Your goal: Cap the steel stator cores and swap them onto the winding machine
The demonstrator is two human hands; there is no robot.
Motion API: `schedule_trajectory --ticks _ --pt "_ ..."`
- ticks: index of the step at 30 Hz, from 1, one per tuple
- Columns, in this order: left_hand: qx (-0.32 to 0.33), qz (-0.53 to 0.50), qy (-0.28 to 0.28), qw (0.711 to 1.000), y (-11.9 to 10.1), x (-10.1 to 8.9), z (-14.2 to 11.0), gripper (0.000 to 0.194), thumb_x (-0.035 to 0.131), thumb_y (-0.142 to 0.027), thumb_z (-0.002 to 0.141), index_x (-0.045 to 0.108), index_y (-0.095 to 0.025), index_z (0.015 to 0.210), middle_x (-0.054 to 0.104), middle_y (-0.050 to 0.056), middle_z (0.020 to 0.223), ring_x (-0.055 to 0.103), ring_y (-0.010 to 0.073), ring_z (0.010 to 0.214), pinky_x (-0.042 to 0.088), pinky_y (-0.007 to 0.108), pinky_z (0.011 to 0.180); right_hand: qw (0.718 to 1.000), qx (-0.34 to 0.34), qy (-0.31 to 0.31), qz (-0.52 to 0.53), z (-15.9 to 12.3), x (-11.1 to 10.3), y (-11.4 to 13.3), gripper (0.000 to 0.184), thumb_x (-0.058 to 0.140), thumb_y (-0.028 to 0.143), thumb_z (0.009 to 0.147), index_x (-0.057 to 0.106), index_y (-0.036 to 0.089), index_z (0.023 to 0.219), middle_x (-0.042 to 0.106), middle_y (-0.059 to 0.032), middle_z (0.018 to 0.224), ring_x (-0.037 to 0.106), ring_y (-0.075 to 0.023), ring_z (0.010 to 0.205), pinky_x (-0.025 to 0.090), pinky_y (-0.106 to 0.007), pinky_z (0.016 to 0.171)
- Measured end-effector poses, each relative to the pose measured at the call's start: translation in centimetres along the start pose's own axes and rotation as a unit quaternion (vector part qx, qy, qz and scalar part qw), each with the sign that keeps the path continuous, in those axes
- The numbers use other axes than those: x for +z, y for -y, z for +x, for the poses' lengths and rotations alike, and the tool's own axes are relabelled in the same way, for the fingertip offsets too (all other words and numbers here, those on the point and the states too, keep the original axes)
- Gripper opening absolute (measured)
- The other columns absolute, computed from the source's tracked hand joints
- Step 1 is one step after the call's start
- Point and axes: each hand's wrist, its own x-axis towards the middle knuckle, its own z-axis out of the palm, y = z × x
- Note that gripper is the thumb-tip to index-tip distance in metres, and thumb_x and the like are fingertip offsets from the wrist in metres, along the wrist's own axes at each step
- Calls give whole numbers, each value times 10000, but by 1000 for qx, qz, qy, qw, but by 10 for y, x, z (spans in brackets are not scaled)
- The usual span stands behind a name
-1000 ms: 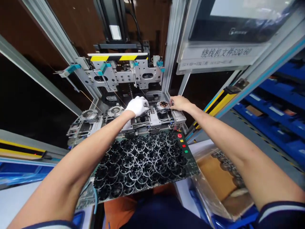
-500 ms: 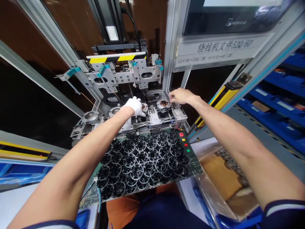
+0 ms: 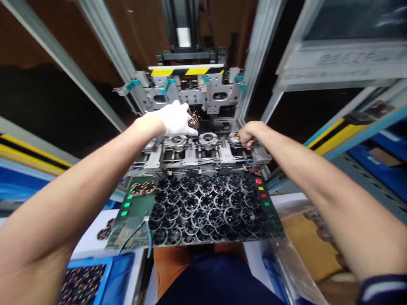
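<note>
My left hand (image 3: 178, 120), in a white glove, grips a copper-wound stator (image 3: 193, 121) between thumb and fingers. It is raised above the row of round fixtures, just up and left of a bare ring fixture (image 3: 208, 140). Another ring fixture (image 3: 177, 142) sits below the glove. At the right end of the row, my bare right hand (image 3: 249, 134) has its fingers curled at a second wound stator (image 3: 235, 135) in the rightmost fixture. The hand partly covers that stator. Behind the hands stands the winding machine's plate head (image 3: 190, 96).
Several black stator cores (image 3: 206, 202) stand in rows on a green board (image 3: 275, 226). Wound stators (image 3: 143, 189) lie at its left, near green buttons (image 3: 127, 205). A blue tray (image 3: 106, 281) of wound stators is at lower left; a lined box (image 3: 310, 241) stands right.
My left hand has lifted a wound stator up from its fixture. My right hand has come down onto the rightmost fixture's stator. The camera view has shifted left, showing more of the left side.
</note>
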Motion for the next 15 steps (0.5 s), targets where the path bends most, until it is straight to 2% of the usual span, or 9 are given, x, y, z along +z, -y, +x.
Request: schedule_trajectory --ticks 1,3,5,7,10,11,12,13,15 --pt "14 -10 0 1000 15 4 -31 725 601 -802 1052 860 -150 1235 682 203 1416 648 467 1383 529 593 1197 1000 -5 -1 -9 -6 -3 0 319 806 434 1142 761 158 1295 792 -69 1191 791 -204 970 717 -372 855" --pt "42 -46 34 998 41 28 -100 677 571 -807 1063 851 -192 1106 719 163 1310 714 384 1222 563 514 1114 999 -23 -16 -28 -20 -10 0 273 775 428 1166 770 156 1197 785 -29 1016 756 -154 789 671 -294 730" --pt "37 -82 111 990 57 67 -168 569 614 -734 1069 837 -215 1002 753 150 1260 738 331 1119 580 449 1046 997 -45 -28 -48 -36 -16 9 289 671 378 1220 778 126 1127 773 -34 821 680 -120 582 586 -270 624" --pt "-1 -109 189 976 62 116 -226 440 711 -605 1048 821 -203 907 785 166 1216 751 322 1071 590 435 1010 995 -80 -34 -58 -57 -16 36 336 603 369 1239 796 111 1144 767 -71 712 645 -123 480 515 -303 584" --pt "-62 -128 235 962 57 186 -286 324 806 -456 1021 801 -171 865 817 166 1127 772 308 1013 616 456 980 976 -196 -40 -90 -95 8 115 353 644 490 1213 833 192 1199 791 -49 714 673 -149 484 523 -335 605" --pt "-76 -138 243 957 55 204 -299 315 815 -445 1033 796 -164 891 821 141 1099 774 285 992 628 452 968 951 -277 -44 -128 -108 22 151 355 628 506 1217 844 224 1215 805 -36 742 702 -165 521 554 -340 627" --pt "-84 -151 250 953 53 219 -311 319 816 -450 1051 789 -159 924 820 109 1070 774 256 968 639 441 956 915 -354 -68 -182 -119 40 188 348 603 487 1222 849 239 1222 811 -33 764 741 -193 581 591 -359 661" --pt "-88 -166 255 949 52 231 -320 331 815 -466 1068 782 -157 955 814 76 1036 771 229 940 649 428 941 894 -391 -77 -204 -127 59 225 333 613 470 1215 852 240 1211 829 -46 828 797 -228 708 633 -387 743" --pt "-87 -200 246 944 52 246 -336 353 811 -495 1087 774 -157 996 800 36 984 766 199 897 663 407 914 870 -428 -80 -230 -133 101 294 312 632 447 1206 841 215 1226 855 -86 1080 837 -274 1003 679 -437 915"
